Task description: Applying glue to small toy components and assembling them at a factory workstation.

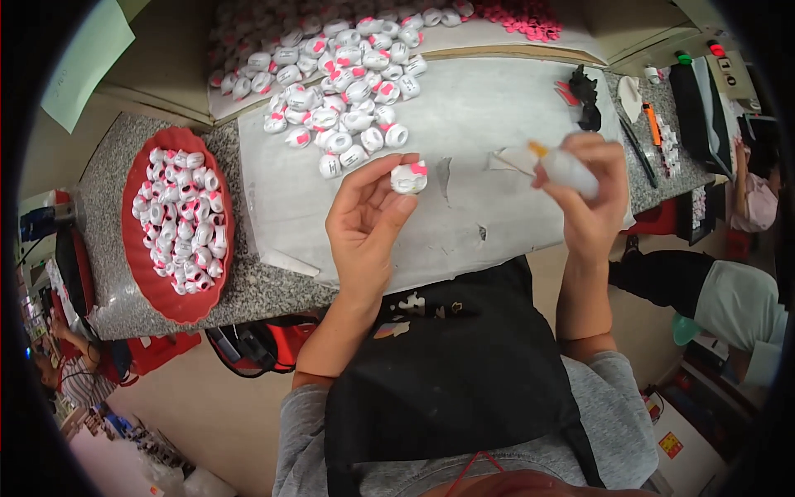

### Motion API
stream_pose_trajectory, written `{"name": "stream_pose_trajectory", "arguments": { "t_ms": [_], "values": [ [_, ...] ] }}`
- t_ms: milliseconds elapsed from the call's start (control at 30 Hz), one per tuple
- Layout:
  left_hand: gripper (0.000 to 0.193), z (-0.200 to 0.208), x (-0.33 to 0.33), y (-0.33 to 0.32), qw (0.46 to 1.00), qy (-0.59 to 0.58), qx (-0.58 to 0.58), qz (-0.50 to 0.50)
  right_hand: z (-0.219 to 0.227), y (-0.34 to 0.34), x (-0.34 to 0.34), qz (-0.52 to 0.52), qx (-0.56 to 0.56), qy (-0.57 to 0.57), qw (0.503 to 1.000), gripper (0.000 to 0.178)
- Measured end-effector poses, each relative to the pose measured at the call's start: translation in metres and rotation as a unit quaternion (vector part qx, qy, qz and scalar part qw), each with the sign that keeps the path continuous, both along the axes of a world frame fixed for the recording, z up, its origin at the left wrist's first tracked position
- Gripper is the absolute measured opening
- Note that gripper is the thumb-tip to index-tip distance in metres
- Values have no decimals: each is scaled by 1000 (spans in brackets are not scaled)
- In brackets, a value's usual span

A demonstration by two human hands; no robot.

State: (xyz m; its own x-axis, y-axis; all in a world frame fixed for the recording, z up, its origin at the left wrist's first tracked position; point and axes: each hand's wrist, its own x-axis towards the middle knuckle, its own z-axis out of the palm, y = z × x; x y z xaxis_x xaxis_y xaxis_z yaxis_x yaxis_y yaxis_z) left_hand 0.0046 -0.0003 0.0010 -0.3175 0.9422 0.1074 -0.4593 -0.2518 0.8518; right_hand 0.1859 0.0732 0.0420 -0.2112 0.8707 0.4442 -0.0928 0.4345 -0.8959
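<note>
Head view: left fingers (pixel 396 217) pinch the white-and-pink piece (pixel 409 177), right fingers (pixel 609 153) grip the white bottle (pixel 573 174) (orange tip (pixel 538 149) well apart); steady piece, light squeeze probably best.

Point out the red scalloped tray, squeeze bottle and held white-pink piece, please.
Red scalloped tray (pixel 190 311): head view, lower wall.
Squeeze bottle (pixel 573 174): head view, body.
Held white-pink piece (pixel 407 179): head view, front.

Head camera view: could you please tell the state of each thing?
White piece: held in left hand
Bottle: tilted, held in right hand
Red tray: filled with similar pieces
Paper sheet: spread out, marked
Loose white pieces: heaped
Pink pieces: clustered at the back
Black apron: worn
</note>
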Motion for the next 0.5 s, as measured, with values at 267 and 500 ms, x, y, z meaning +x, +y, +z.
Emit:
{"name": "stream_pose_trajectory", "arguments": {
  "t_ms": [267, 500],
  "values": [
    [32, 2, 3, 0, 1000, 0, -5, -7, -26, 148, -12, -64, -32, -265, 962, 24],
    [32, 1, 4, 3, 1000, -17, -18, -9, -40, 191, -38, -183, 174, -501, 828, 32]
  ]
}}
